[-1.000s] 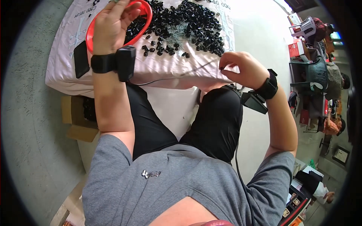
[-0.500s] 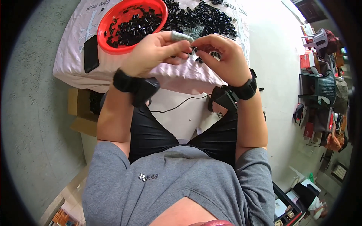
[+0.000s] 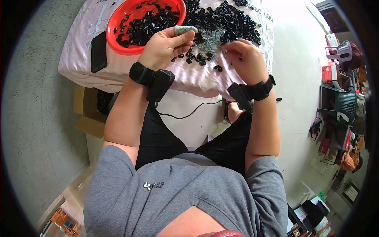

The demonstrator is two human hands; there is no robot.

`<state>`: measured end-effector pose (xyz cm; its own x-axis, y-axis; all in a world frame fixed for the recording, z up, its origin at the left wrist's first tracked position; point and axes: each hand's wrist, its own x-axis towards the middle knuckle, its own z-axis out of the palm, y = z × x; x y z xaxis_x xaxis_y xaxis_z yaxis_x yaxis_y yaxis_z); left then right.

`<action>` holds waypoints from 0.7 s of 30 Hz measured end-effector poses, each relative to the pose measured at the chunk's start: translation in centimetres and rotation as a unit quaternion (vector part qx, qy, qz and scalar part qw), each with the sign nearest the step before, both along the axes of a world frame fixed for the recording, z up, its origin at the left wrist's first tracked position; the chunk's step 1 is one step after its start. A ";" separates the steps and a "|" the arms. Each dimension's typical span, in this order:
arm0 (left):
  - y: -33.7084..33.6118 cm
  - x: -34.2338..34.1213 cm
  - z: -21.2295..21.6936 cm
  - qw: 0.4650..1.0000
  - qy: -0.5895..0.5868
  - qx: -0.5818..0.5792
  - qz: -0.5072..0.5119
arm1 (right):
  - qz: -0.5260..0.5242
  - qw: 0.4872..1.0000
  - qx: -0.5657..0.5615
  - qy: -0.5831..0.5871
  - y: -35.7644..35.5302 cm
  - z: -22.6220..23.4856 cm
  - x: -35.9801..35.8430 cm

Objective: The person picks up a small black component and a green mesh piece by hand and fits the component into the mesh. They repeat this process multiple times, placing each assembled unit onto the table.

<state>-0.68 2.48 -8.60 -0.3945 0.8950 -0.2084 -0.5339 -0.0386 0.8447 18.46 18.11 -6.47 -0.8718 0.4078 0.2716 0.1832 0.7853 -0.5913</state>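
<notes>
My left hand is raised over the near side of the table, thumb pressed to the index finger in a pinch. A grey-green fabric finger cover sits on that index finger. Whatever the pinch holds is hidden or too small to make out. Beside a heap of thin grey-green pieces is my right hand, its fingers bent and smeared by motion. A dark spot shows by its palm, but I cannot tell what it is. Many small black parts lie heaped behind, with several loose ones between the hands.
A red round basin with more black parts stands at the table's left. Next to it lies a black phone-like slab on the pale printed cloth. An open cardboard box sits below left; a black cable runs under the table.
My hands were together around a small black part; they have moved apart. My right hand has gone toward the grey-green heap, while the left keeps its pinch. The view has shifted slightly.
</notes>
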 end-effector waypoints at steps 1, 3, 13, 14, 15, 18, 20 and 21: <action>0.0 -0.2 -0.3 1.000 -0.018 -0.013 0.005 | -0.003 1.000 -0.004 0.001 0.6 -0.5 0.4; 0.1 -0.1 -0.7 1.000 -0.015 -0.019 0.014 | 0.027 0.999 -0.039 -0.009 0.9 -0.7 0.6; 0.8 0.3 -1.4 0.999 -0.029 -0.011 -0.013 | 0.071 0.997 0.015 0.006 -1.2 -3.1 -1.8; 0.7 0.3 -1.3 0.999 -0.025 -0.017 -0.013 | 0.049 0.999 0.018 -0.008 -0.7 -2.7 -1.7; 0.6 0.3 -1.3 0.999 -0.021 -0.023 -0.014 | 0.027 0.999 0.020 -0.002 -0.2 -2.7 -1.5; 0.3 0.1 -1.4 0.999 -0.021 -0.012 -0.023 | -0.013 0.996 0.085 0.001 0.8 -2.4 -0.9; 0.3 0.1 -1.2 0.999 -0.025 -0.015 -0.013 | 0.002 0.998 0.068 -0.013 0.5 -2.3 -0.8; 0.2 0.1 -1.1 0.999 -0.029 -0.019 -0.002 | 0.018 0.998 0.051 -0.027 0.1 -2.0 -0.8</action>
